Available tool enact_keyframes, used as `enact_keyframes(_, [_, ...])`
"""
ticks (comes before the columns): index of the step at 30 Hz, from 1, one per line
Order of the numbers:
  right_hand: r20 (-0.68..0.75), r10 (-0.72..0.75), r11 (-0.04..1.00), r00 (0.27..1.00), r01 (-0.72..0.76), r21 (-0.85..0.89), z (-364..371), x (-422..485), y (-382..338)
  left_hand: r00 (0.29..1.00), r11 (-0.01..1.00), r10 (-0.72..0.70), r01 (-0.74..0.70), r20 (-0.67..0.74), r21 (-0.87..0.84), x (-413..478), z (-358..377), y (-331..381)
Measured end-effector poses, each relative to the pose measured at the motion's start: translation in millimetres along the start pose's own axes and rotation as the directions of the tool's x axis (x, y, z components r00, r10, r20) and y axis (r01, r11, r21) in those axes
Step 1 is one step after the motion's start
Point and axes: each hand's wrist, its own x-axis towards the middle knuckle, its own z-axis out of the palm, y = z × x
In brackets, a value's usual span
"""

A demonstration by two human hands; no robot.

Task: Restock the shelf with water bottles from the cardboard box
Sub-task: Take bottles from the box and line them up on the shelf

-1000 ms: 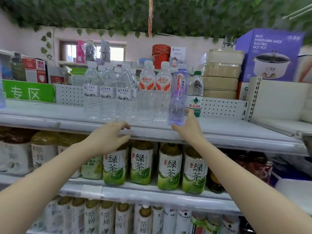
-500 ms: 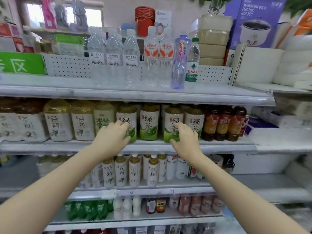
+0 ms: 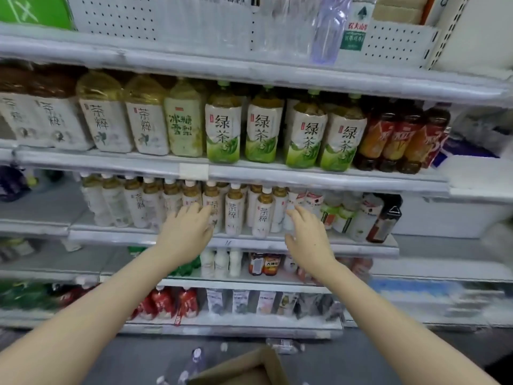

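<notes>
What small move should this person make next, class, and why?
Probably lower both hands toward the cardboard box for another bottle: the left hand and right hand are open and empty, a purple water bottle stands on the top shelf, and capped bottles show beside the box.

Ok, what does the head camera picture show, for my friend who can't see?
An empty left hand and right hand stretch open before shop shelves packed with tea bottles. A cardboard box sits on the floor below.
</notes>
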Motion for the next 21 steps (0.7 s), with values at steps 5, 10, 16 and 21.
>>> enact_keyframes(5, [0.101, -0.024, 0.999, 0.995, 0.021, 0.033, 45.4, -42.4, 10.2, 0.997, 0.998, -0.047, 0.05, 0.067, -0.041, -45.4, 42.5, 11.5])
enact_keyframes(10, [0.194, -0.024, 0.998, 0.981, 0.013, 0.056, 88.4, -92.6, 21.9, 0.98, 0.994, -0.107, 0.111, 0.17, -0.015, -104.5, 88.7, 31.4])
enact_keyframes(16, [0.316, 0.016, 0.994, 0.949, -0.048, 0.095, 155.5, -150.0, 27.8, 0.957, 0.989, -0.124, 0.139, 0.263, -0.039, -170.1, 152.7, 38.0])
enact_keyframes(21, [0.376, 0.032, 0.993, 0.926, -0.072, 0.092, 230.6, -188.4, 33.6, 0.923, 0.974, -0.177, 0.213, 0.343, -0.071, -209.2, 225.7, 30.9])
